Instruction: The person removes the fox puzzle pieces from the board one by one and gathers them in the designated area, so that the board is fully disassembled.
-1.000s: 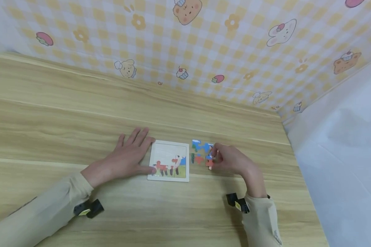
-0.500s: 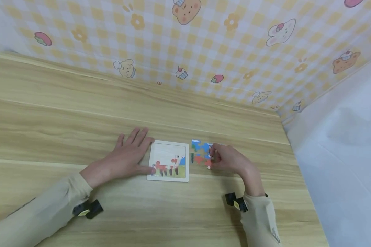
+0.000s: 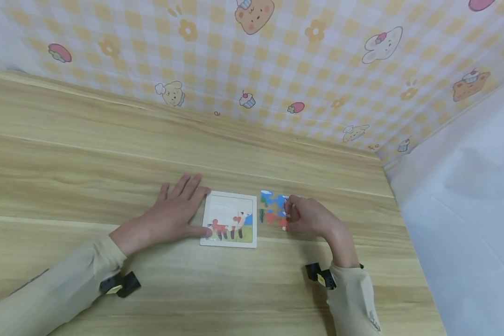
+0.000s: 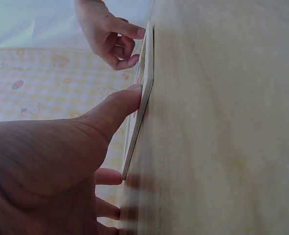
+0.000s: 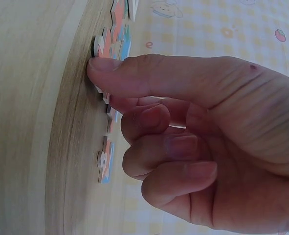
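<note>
My left hand (image 3: 170, 217) lies spread at the left side of a square puzzle board (image 3: 228, 205). Its thumb rests on the board's left edge and a finger touches the upper left corner; the left wrist view shows that thumb (image 4: 129, 98) over the rim. Inside the frame, fitted pieces (image 3: 231, 229) form the lower part of a red-and-white animal. To the right of the board, thumb and index finger of my right hand (image 3: 315, 215) pinch a red-and-white puzzle piece (image 3: 283, 223) low over the table, partly hidden by the fingers. The other fingers are curled in.
More loose puzzle pieces (image 3: 270, 198) in blue and red lie between the board and my right hand. One further piece (image 5: 104, 164) shows below the fingers in the right wrist view. A checked cloth (image 3: 218, 60) hangs behind the wooden table (image 3: 109, 140).
My right hand has shifted slightly left with the red-and-white puzzle piece, which is now closer to its red neighbour. The left hand and the board have stayed put.
</note>
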`<state>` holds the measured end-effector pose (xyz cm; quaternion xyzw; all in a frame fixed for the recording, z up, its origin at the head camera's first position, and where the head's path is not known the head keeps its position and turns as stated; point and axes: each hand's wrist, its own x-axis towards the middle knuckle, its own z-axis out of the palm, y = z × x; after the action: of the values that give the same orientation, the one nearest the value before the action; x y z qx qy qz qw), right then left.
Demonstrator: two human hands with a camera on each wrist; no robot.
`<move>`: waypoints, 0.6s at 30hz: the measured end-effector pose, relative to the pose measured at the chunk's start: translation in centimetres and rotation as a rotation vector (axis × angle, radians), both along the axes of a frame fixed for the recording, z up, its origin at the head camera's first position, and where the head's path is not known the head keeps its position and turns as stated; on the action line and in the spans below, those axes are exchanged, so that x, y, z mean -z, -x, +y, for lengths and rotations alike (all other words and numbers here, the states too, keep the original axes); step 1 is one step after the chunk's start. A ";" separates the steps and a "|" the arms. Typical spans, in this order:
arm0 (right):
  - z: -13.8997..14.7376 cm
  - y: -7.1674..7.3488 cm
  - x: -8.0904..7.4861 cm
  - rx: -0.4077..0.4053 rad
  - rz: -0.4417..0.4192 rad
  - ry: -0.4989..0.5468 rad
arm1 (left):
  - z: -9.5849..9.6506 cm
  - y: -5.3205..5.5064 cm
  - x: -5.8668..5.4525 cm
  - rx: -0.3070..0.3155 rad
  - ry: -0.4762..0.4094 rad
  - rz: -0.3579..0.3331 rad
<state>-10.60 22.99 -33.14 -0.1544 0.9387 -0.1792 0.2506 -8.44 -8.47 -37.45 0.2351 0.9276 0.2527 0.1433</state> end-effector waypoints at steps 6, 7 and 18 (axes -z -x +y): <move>0.1 0.0 0.1 0.004 0.016 0.002 | 0.0 -0.1 0.1 0.003 -0.012 0.010; 0.1 0.1 0.0 0.005 0.021 0.002 | 0.0 -0.1 0.1 0.004 -0.013 0.011; -0.5 -0.2 -0.7 -0.001 0.088 -0.008 | 0.1 -0.1 -0.1 0.003 -0.008 0.001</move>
<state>-10.39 22.45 -32.48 -0.1617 0.9495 -0.1683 0.2097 -8.32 -8.40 -37.34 0.2370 0.9262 0.2562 0.1424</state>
